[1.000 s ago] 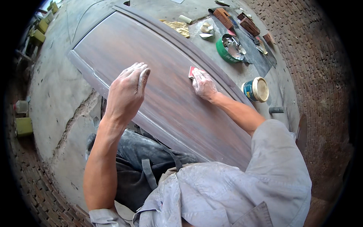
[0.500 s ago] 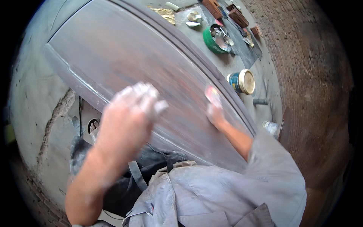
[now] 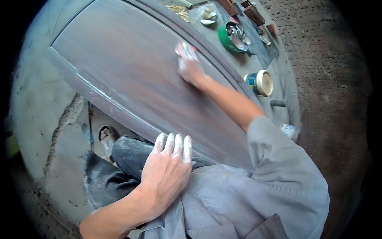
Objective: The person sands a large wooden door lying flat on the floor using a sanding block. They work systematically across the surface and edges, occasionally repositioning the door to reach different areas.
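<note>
A long grey panel [image 3: 131, 51] with a raised border and reddish-brown streaks slants across the view in front of me. My right hand [image 3: 190, 68] lies on it near the far border, fingers closed over a small red pad [image 3: 184, 48] pressed to the surface. Most of that pad is hidden under whitened fingers. At the panel's near edge is my left hand [image 3: 167, 167], empty, its white-dusted fingers stretched out. Whether its fingertips touch the edge I cannot tell.
Beyond the panel stand a green tub [image 3: 232, 38] of scraps and a white-lidded bucket [image 3: 262, 83]. Several bricks [image 3: 254, 15] lie farther back. A dark short cylinder [image 3: 277, 103] is on the floor at right. My sandalled foot [image 3: 106, 135] shows below the panel's left side.
My right hand has slid up and left along the panel with the pad. My left hand, raised and blurred before, has come down toward the near edge and straightened its fingers.
</note>
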Available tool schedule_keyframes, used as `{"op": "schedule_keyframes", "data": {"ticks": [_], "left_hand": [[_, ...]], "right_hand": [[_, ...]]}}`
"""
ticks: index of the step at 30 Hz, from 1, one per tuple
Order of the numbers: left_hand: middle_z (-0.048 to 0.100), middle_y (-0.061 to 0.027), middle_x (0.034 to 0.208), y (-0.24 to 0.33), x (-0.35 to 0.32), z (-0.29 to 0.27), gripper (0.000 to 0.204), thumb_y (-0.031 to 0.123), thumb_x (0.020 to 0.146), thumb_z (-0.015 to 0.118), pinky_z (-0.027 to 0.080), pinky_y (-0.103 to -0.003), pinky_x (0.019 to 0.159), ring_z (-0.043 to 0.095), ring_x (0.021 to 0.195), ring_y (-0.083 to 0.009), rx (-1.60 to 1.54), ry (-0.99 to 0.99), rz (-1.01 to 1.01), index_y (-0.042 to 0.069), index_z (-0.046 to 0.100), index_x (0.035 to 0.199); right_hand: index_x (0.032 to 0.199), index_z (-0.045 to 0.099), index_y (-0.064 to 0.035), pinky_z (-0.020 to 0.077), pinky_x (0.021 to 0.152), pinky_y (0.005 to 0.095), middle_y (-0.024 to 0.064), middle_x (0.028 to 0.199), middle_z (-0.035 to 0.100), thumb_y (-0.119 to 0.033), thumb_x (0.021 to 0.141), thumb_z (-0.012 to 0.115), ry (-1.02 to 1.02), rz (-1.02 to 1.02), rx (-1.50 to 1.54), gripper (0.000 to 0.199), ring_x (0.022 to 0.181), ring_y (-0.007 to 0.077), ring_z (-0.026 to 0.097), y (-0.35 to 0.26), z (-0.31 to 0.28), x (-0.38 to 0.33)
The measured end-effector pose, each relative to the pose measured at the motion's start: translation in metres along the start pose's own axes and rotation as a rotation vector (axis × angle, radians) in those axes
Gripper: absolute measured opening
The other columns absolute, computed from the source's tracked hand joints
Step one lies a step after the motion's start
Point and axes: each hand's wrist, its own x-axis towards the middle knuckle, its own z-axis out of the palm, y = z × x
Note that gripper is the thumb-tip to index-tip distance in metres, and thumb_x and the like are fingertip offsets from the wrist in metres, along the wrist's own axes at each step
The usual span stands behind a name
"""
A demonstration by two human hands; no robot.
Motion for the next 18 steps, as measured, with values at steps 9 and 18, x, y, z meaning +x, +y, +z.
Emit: {"op": "schedule_keyframes", "data": {"ticks": [9, 18], "left_hand": [[0.059, -0.0274, 0.14, 0.01, -0.03, -0.008, 0.053, 0.025, 0.102, 0.048, 0.035, -0.051, 0.117, 0.055, 0.134, -0.0384, 0.05, -0.095, 0.072, -0.008, 0.049, 0.145], [0.061, -0.0258, 0.135, 0.015, 0.007, 0.003, 0.058, 0.031, 0.1, 0.055, 0.037, -0.049, 0.115, 0.056, 0.13, -0.0375, 0.035, -0.194, 0.074, -0.008, 0.05, 0.142]], "right_hand": [[0.141, 0.047, 0.0081, 0.042, 0.107, 0.0453, 0.022, 0.122, 0.059, 0.003, 0.092, 0.048, 0.084, 0.233, -0.302, 0.05, 0.114, 0.0394, 0.056, 0.11, -0.115, -0.27], [0.134, 0.057, 0.005, 0.034, 0.117, 0.0525, 0.0288, 0.134, 0.059, 0.001, 0.087, 0.056, 0.148, -0.045, -0.017, 0.047, 0.134, 0.0435, 0.05, -0.022, -0.021, -0.032]]}}
